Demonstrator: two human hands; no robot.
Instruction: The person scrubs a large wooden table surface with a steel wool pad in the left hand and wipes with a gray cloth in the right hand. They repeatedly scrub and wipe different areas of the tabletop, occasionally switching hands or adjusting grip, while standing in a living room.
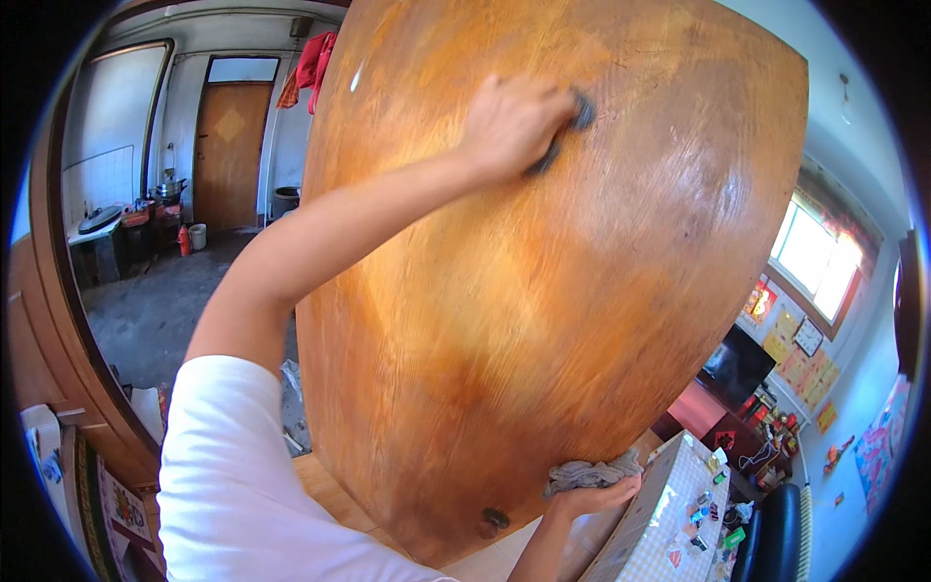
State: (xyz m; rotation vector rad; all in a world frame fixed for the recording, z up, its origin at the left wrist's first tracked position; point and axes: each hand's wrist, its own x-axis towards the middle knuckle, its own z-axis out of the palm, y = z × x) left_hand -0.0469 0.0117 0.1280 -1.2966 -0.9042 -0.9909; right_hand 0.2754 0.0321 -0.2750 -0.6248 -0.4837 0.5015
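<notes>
A large round wooden tabletop (543, 291), orange-brown with a streaked, partly shiny surface, stands tilted up on its edge and fills most of the view. The person's left hand (514, 121) reaches up along a bare arm with a white sleeve (223, 466) at the shoulder and presses a small dark scrubbing pad (567, 131) against the upper part of the wood; the grip is clenched around the pad, with the knuckles toward the camera and the pad sticking out past the fingers. The right hand (592, 500) sits at the lower edge of the tabletop, near its bottom right, fingers curled around a crumpled grey cloth (592, 473) that lies between the hand and the wood, so this grip is closed on the cloth and touches the rim. Just left of that hand, a small dark knob or fitting (496, 518) shows on the lower edge of the wood. Below and to the right stands a box covered in a checked cloth (659, 514) with small coloured bits lying on it. Behind the tabletop on the left, a brown door (230, 150) is set in a white wall, with red cloth (315, 63) hanging beside it and pots on a low stand (116, 228). On the right, a bright window (815, 252) lights the room above a dark screen (737, 364).
</notes>
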